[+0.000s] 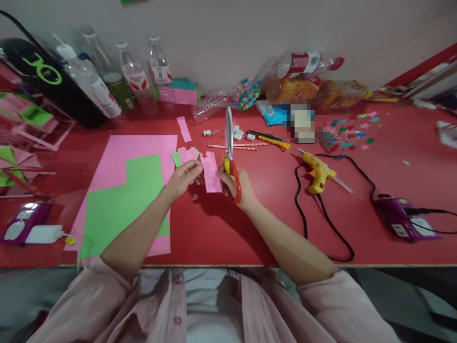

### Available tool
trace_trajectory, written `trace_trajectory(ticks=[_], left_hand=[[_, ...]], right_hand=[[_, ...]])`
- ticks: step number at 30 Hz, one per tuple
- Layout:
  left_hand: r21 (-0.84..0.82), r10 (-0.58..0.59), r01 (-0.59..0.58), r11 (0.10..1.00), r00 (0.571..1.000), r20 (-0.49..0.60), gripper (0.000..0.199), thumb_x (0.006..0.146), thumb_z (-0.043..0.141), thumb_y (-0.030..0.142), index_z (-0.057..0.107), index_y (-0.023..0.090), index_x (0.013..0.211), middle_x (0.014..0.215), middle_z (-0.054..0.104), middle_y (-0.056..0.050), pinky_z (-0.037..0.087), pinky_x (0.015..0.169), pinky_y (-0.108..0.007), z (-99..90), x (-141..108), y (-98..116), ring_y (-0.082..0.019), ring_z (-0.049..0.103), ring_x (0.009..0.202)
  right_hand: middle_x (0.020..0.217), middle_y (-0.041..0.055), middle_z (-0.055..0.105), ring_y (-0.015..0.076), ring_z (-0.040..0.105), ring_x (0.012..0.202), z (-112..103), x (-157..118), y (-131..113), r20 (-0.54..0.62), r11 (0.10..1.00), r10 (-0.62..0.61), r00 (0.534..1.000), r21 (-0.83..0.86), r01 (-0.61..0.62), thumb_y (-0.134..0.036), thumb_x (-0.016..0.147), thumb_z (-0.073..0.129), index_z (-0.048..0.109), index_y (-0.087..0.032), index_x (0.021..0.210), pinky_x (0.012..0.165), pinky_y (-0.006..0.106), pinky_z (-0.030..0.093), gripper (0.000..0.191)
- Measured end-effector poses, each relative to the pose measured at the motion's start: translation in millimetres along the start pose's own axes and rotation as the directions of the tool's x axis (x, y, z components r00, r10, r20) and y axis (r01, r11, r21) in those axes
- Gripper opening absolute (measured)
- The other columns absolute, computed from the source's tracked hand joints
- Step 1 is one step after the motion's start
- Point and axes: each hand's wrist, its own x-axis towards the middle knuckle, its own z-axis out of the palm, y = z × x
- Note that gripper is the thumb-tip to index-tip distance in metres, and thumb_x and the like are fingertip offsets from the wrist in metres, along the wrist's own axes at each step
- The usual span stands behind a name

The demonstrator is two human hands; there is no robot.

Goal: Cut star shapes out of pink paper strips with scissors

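Observation:
A small pink paper strip (211,174) with a notched top edge is held upright over the table between both hands. My left hand (185,177) pinches it at its left edge. In my right hand (243,186) are scissors (233,177) with orange-red and yellow handles, blades pointing up and away from the strip; the fingertips of that hand touch the strip's right edge. Beyond my left hand lie cut pink pieces (187,154) and a bit of green paper. A tiny pink scrap (194,197) rests on the table below that hand.
Pink paper (146,145) and green paper (124,209) sheets lie at left. A yellow glue gun (319,174) with a black cord is at right, near a purple power strip (403,219). Pencils (235,146), a cutter (273,140) and bottles (134,78) stand or lie farther back.

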Motion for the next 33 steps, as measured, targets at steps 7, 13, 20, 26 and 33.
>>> trace_trajectory(ticks=[7,13,20,26,33], left_hand=[[0.089,-0.039,0.033,0.995,0.997,0.063,0.021,0.076,0.057,0.026,0.044,0.018,0.062,0.057,0.041,0.006,0.034,0.057,-0.023,-1.0,-2,6,-0.007,0.040,0.056],[0.081,-0.025,0.013,0.997,0.988,0.153,0.020,0.079,0.059,0.031,0.046,0.018,0.071,0.065,0.045,0.005,0.035,0.058,-0.022,2.1,-7,7,-0.007,0.042,0.059],[-0.097,-0.087,0.099,0.990,0.988,0.127,0.023,0.083,0.057,0.040,0.054,0.017,0.086,0.065,0.064,0.001,0.046,0.052,-0.023,-0.4,-6,9,-0.010,0.058,0.051],[-0.140,0.063,-0.104,0.985,0.960,-0.274,0.021,0.081,0.060,0.036,0.051,0.018,0.071,0.049,0.055,0.006,0.031,0.037,-0.017,-25.1,5,8,-0.003,0.043,0.035],[-0.105,0.126,-0.181,0.978,0.909,-0.397,0.023,0.080,0.061,0.039,0.053,0.019,0.072,0.047,0.054,0.006,0.027,0.035,-0.017,-32.5,6,8,-0.002,0.039,0.034]], right_hand=[[0.043,-0.0080,0.054,0.0054,0.040,0.029,1,-2,0,0.084,0.998,0.062,0.995,-0.034,-0.059,-0.044,0.069,0.070,0.049,-0.020,0.071,0.032,0.018,0.030,0.031],[0.048,-0.0047,0.058,0.0062,0.042,0.031,1,-1,3,0.047,1.000,0.015,0.999,0.024,-0.016,-0.037,0.074,0.062,0.046,-0.021,0.068,0.032,0.020,0.030,0.024],[0.044,-0.0052,0.049,0.0085,0.041,0.033,-5,-1,-8,0.022,0.997,0.025,0.999,-0.079,-0.023,-0.050,0.078,0.058,0.044,-0.022,0.065,0.034,0.022,0.031,0.034],[0.049,-0.0060,0.045,0.0091,0.042,0.044,-17,-4,-20,0.205,0.897,0.072,0.976,-0.442,0.027,-0.058,0.074,0.062,0.044,-0.021,0.064,0.046,0.023,0.032,0.043],[0.047,-0.0062,0.039,0.0093,0.037,0.043,-14,-10,-22,0.291,0.790,0.173,0.941,-0.611,0.043,-0.068,0.067,0.064,0.041,-0.021,0.059,0.045,0.024,0.026,0.053]])
